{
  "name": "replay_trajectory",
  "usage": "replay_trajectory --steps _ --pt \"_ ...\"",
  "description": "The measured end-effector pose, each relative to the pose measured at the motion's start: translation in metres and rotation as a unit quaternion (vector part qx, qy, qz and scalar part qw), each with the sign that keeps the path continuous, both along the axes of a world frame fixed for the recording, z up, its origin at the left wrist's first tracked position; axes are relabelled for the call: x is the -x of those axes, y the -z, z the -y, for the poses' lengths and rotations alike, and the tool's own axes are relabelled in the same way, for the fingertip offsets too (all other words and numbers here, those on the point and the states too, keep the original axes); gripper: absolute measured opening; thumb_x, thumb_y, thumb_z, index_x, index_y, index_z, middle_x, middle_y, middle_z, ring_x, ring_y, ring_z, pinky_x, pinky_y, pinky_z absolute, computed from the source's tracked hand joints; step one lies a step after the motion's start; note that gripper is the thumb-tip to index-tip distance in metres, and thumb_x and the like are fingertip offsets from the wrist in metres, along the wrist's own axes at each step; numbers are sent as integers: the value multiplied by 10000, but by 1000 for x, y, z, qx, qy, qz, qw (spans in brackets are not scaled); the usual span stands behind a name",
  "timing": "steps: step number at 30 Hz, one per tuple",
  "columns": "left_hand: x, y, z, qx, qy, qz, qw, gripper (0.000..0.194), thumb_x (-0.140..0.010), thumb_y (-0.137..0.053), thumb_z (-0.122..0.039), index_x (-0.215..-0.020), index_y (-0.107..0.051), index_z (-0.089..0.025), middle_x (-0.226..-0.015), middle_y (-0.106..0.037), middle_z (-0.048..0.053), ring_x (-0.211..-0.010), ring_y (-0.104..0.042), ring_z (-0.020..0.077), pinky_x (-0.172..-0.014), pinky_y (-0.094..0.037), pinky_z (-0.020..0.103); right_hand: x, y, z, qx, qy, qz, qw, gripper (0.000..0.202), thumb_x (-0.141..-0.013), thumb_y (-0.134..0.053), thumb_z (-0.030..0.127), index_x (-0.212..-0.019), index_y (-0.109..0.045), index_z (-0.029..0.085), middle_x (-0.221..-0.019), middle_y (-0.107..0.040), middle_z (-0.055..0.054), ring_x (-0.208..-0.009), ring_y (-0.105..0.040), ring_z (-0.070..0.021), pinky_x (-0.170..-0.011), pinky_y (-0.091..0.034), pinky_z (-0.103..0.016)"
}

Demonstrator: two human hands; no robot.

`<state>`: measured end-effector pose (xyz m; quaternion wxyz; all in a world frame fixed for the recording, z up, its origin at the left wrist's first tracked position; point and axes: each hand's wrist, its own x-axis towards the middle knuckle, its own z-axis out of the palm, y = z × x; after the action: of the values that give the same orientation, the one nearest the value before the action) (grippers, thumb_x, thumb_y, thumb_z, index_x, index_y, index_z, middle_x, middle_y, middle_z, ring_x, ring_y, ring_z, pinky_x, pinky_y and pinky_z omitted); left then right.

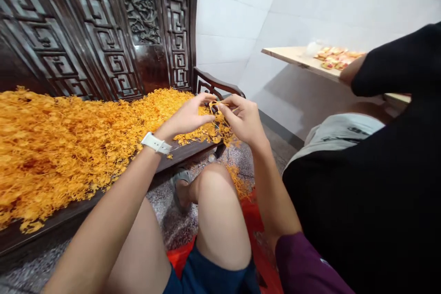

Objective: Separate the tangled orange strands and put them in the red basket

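My right hand [241, 117] pinches an orange plastic piece [220, 131] between thumb and fingertips, and its branching parts hang below the hand. Close to its left, my left hand [193, 114], with a white watch band [156, 143] on the wrist, has thumb and fingers apart around the near end of the piece. Whether its fingertips touch the piece is too small to tell. A long heap of similar orange pieces [86, 138] covers the seat of a dark carved wooden bench [148, 69] at the left.
Beyond my right arm sits a person in black [361, 193], an arm resting by a wooden board [289, 55] with small wrapped items [334, 57]. More orange pieces [239, 181] and red plastic [253, 216] lie near my knees. The bench's armrest [220, 83] stands behind my hands.
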<state>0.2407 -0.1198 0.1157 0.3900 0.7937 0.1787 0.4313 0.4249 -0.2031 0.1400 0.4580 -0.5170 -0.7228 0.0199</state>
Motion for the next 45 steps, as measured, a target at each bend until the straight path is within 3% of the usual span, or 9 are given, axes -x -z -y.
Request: replay_trajectory --steps 5,8,12,16,20,24,30,37,45 --pt "-12 -3 0 -116 -92 -65 987 179 -907 -568 -143 -957 -735 -187 -967 -755 102 -890 -651 256 -834 -451 381 19 -3 -8 -32 -61 -52 996 126 -962 -692 363 -913 -764 271 -958 -702 -48 -955 -609 -245 -907 -461 -427" --pt "-1 10 -15 -88 -160 -44 982 240 -961 -538 -192 -791 -707 -186 -759 -695 66 -738 -592 217 -739 -414 349 32 11 -10 -53 -67 -59 995 138 -963 -698 383 -1055 -756 300 -1177 -677 -69 -1178 -583 -274 -995 -458 -443" --pt "19 36 -38 81 -121 53 988 330 -1000 -597 -381 -776 -725 -175 -820 -738 83 -749 -627 188 -731 -463 315 41 62 -17 -65 17 -197 978 223 -982 -671 421 -1155 -672 281 -1182 -643 -82 -1084 -613 -236 -886 -503 -388" --pt "37 58 -53 182 -70 39 980 230 -981 -656 -322 -843 -755 -167 -904 -764 94 -737 -633 149 -723 -489 296 45 125 -33 -4 111 -284 952 442 -936 -712 522 -1265 -581 260 -1260 -639 -122 -1083 -631 -252 -875 -532 -405" --pt "46 72 -65 238 -56 12 969 117 -929 -699 -148 -1024 -766 -158 -846 -740 67 -724 -643 141 -715 -494 297 47 156 -52 80 47 -198 976 447 -967 -666 565 -1289 -593 264 -1216 -688 -114 -1098 -652 -275 -913 -541 -452" --pt "41 90 -79 231 -91 -14 969 117 -911 -667 -57 -927 -760 -127 -809 -719 57 -719 -637 134 -723 -496 293 50 163 -68 100 -2 -143 985 446 -979 -647 583 -1272 -593 252 -973 -687 -61 -899 -655 -241 -859 -541 -442" --pt "33 130 -72 250 -155 32 955 172 -908 -615 -18 -908 -740 -136 -898 -740 61 -815 -663 144 -732 -493 270 63 179 -92 33 34 -64 997 647 -962 -645 631 -1459 -477 252 -1013 -654 -88 -881 -630 -257 -832 -540 -455" --pt "54 148 -65 326 -140 55 933 277 -950 -503 -5 -923 -735 -154 -739 -622 10 -599 -550 100 -606 -425 256 84 200 -119 -39 13 -76 996 406 -1080 -497 523 -829 -612 226 -734 -582 -22 -665 -518 -165 -683 -425 -351" --pt "80 161 -74 117 -223 -38 967 325 -886 -510 4 -887 -790 -161 -754 -675 24 -689 -554 140 -679 -405 292 119 187 -114 -1 -5 -307 952 572 -1051 -487 637 -687 -312 233 -616 -316 41 -545 -331 -114 -551 -312 -296"
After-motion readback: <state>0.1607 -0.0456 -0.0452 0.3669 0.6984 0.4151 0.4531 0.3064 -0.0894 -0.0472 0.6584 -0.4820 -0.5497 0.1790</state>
